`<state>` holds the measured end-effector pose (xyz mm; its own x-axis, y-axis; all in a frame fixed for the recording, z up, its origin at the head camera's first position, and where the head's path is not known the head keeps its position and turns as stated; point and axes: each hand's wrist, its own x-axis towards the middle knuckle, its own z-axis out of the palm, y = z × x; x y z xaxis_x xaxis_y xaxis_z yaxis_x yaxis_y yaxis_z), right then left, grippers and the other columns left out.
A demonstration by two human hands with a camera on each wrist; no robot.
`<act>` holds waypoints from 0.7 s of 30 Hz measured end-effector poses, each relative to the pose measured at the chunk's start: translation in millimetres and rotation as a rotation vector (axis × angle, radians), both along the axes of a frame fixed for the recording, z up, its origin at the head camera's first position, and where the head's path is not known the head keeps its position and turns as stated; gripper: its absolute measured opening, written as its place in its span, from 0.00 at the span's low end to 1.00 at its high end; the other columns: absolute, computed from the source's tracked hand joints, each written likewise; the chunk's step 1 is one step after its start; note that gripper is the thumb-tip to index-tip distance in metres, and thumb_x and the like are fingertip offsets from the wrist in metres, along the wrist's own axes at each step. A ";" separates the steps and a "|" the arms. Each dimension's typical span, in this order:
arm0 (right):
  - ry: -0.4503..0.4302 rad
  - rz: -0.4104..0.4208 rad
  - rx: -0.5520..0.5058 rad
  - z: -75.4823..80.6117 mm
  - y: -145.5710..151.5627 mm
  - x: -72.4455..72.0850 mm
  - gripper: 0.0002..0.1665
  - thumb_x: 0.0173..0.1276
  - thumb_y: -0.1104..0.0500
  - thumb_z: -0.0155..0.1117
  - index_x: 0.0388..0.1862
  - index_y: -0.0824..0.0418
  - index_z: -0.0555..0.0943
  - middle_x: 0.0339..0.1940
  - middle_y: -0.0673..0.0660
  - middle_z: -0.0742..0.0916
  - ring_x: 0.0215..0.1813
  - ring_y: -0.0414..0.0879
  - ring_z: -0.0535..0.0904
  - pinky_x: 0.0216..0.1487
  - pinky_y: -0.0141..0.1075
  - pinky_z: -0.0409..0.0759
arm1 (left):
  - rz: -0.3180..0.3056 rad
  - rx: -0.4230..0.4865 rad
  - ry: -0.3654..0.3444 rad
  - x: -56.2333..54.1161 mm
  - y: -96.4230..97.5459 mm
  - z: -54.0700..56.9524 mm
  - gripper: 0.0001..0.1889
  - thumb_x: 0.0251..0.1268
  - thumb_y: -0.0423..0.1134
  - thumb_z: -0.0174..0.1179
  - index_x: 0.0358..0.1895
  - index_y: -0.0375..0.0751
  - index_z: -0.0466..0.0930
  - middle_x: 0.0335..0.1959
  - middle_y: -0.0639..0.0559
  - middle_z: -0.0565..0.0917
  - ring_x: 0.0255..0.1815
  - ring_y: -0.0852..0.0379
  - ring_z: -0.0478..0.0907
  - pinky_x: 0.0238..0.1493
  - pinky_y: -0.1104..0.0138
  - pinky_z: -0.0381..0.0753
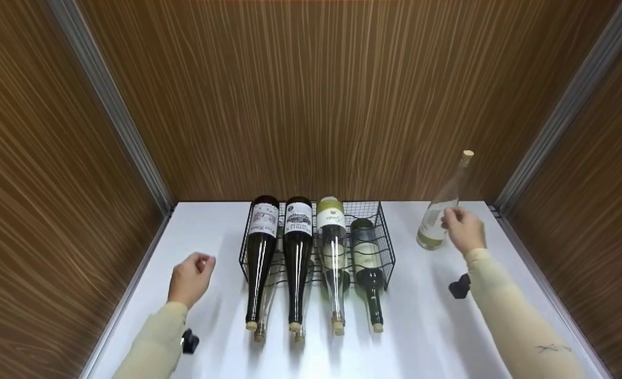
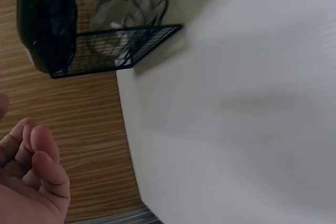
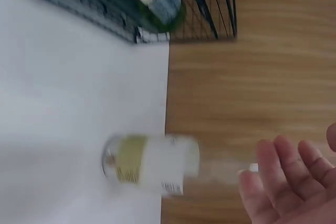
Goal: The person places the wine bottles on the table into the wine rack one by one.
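My left hand (image 1: 191, 279) hovers over the white table left of the wire rack, fingers loosely curled with nothing in them. The same hand (image 2: 37, 177) shows its bent fingers in the left wrist view. My right hand (image 1: 464, 229) is beside a clear glass bottle (image 1: 437, 216) with a cork and a pale label, standing at the back right. In the right wrist view the bottle's label (image 3: 157, 163) lies apart from the relaxed fingers (image 3: 296, 169). A black wire rack (image 1: 388, 252) holds several corked wine bottles on their sides, necks toward me.
Upper-layer bottles include two dark ones (image 1: 261, 252) (image 1: 298, 252) and a clear one (image 1: 332, 242); a green bottle (image 1: 369, 263) lies lower at the right. Wood-grain panels (image 1: 311, 105) with metal edge strips enclose the white table (image 1: 411, 326) at back and sides.
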<state>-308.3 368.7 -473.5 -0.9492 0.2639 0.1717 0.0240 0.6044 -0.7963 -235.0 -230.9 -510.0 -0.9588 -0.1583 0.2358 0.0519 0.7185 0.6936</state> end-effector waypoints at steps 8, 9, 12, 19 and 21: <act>0.014 -0.188 0.030 19.6 26.2 -10.5 0.46 0.65 0.30 0.52 0.61 0.69 0.67 0.52 0.66 0.77 0.52 0.58 0.73 0.51 0.46 0.71 | -0.105 -0.043 -0.085 -52.6 16.7 23.9 0.26 0.73 0.54 0.48 0.58 0.33 0.73 0.42 0.41 0.80 0.45 0.45 0.77 0.49 0.51 0.74; 0.006 -0.187 0.019 22.1 27.4 -12.8 0.49 0.64 0.29 0.52 0.64 0.68 0.63 0.56 0.67 0.75 0.56 0.60 0.71 0.54 0.49 0.70 | -0.122 -0.049 -0.109 -58.3 19.6 24.7 0.28 0.74 0.55 0.47 0.61 0.33 0.70 0.45 0.39 0.80 0.48 0.43 0.77 0.52 0.50 0.73; -0.016 -0.180 0.003 29.4 28.6 -20.0 0.58 0.60 0.26 0.54 0.72 0.66 0.53 0.65 0.70 0.68 0.65 0.63 0.66 0.62 0.56 0.66 | -0.161 -0.066 -0.200 -73.0 28.0 24.2 0.34 0.74 0.59 0.41 0.68 0.32 0.62 0.54 0.35 0.78 0.57 0.40 0.74 0.59 0.48 0.70; -0.114 -0.097 0.001 45.7 20.7 -37.7 0.68 0.59 0.23 0.52 0.77 0.65 0.36 0.76 0.71 0.51 0.75 0.67 0.49 0.68 0.63 0.53 | -0.235 -0.086 -0.361 -93.6 44.7 13.4 0.41 0.75 0.63 0.28 0.74 0.30 0.46 0.72 0.32 0.59 0.72 0.36 0.54 0.71 0.48 0.52; -0.126 -0.078 -0.001 50.9 17.6 -42.5 0.67 0.60 0.24 0.52 0.77 0.65 0.35 0.76 0.72 0.50 0.74 0.68 0.48 0.68 0.63 0.53 | -0.255 -0.061 -0.375 -96.0 49.6 9.6 0.40 0.76 0.61 0.26 0.75 0.30 0.46 0.73 0.33 0.55 0.74 0.36 0.51 0.72 0.49 0.49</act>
